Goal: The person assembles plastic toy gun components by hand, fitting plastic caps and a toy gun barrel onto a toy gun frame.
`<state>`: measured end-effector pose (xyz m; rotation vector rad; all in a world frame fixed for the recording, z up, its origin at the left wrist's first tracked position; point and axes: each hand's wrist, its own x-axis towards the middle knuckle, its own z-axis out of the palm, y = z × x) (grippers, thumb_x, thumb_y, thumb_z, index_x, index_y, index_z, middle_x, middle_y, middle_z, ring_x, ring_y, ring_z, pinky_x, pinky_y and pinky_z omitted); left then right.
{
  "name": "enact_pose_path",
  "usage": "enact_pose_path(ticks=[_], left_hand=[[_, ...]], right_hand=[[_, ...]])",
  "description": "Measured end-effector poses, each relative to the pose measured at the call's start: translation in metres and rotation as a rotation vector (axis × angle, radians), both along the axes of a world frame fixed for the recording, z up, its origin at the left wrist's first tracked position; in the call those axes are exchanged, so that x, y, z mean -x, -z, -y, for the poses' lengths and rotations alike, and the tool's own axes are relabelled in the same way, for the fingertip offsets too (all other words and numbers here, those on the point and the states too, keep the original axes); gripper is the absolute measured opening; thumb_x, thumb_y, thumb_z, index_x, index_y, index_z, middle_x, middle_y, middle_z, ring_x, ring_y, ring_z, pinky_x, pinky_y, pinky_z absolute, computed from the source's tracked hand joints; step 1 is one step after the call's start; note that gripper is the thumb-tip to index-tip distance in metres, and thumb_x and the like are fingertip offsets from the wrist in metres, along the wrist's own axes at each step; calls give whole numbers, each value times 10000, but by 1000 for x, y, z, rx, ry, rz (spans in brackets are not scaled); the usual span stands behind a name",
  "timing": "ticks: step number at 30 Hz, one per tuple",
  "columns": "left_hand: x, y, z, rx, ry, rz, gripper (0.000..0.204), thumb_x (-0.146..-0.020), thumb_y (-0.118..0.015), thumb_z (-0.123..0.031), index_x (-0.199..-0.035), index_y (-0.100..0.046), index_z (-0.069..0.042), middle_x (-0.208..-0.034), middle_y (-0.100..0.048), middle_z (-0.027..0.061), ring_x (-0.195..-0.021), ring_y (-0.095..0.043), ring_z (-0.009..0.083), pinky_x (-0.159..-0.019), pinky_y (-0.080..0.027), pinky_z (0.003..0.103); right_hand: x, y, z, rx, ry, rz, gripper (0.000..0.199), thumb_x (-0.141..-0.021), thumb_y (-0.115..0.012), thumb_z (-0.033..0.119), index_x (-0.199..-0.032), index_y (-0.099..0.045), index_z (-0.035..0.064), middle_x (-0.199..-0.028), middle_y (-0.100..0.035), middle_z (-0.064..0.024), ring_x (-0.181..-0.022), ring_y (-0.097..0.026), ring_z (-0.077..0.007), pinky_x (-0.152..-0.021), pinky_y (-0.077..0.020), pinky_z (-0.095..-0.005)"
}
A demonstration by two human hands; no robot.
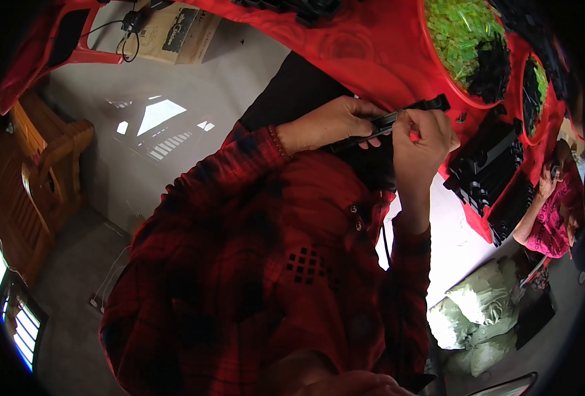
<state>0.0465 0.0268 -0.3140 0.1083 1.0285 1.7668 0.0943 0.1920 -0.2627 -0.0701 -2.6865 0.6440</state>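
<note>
A long, narrow black plastic strip lies slantwise in front of my body, at the edge of the red-covered table. My left hand is closed around its near left part, with thumb on top and fingertips showing below. Over the strip's right part, my right hand is closed in a pinch, its fingertips against the strip. Whatever those fingers pinch is hidden. The strip's far end sticks out beyond my right knuckles. Nearby stands a red-rimmed basin of yellow-green translucent pieces and small black pieces.
A second basin of similar pieces stands farther right. Long black parts are piled on the red cloth. At the far right is a person in a pink top. Pale sacks, a wooden chair and a cardboard box surround the table.
</note>
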Motion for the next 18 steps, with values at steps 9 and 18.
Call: enact_pose_path(ticks=[9,18], left_hand=[[-2,7,-3,-9,2,-43,398,-925,-495,18,-1319,-534,45,-1128,-659,92,-972,-640,145,-852,-536,294],[-8,2,-8,147,26,-240,300,-970,-543,-77,-1246,-571,36,-1014,-656,50,-896,-622,113,-814,-512,265]], right_hand=[[-2,8,5,-211,53,-51,145,-701,-725,62,-756,-619,144,-739,-541,28,-743,-544,-184,-753,-298,-359],[-7,4,7,-382,115,-31,134,-709,-724,96,-758,-608,141,-753,-537,15,-745,-547,-195,-736,-303,-367]])
